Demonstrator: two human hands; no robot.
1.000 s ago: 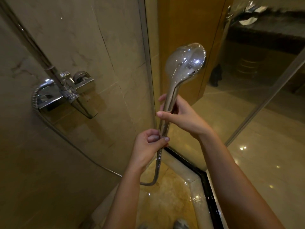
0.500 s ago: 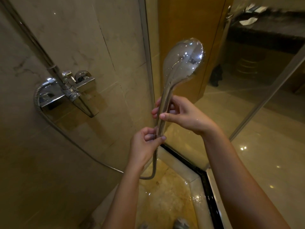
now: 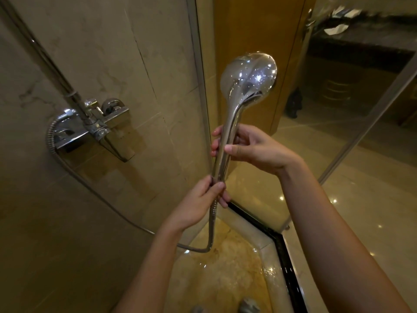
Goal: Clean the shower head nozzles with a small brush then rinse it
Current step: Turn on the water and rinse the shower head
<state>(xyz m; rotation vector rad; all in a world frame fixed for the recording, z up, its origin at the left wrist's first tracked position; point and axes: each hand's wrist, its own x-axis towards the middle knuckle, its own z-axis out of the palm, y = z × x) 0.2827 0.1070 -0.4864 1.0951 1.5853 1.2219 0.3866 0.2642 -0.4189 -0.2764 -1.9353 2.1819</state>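
Hands share the upright shower head (image 3: 248,75): right hand (image 3: 252,149) has fingers curled round its handle, left hand (image 3: 200,204) pinches the hose (image 3: 90,188) joint below.

- The shower head (image 3: 248,75), upper centre, was mirror chrome.
- Its hose (image 3: 90,188) was ribbed silver.
- Left wall tiles (image 3: 112,53) were veined beige marble.
- The threshold strip (image 3: 286,256), lower right, was black.

walls: beige marble tile (image 3: 94,53) | floor: glossy, wet (image 3: 225,274) | glass partition (image 3: 327,136) | light: dim, warm
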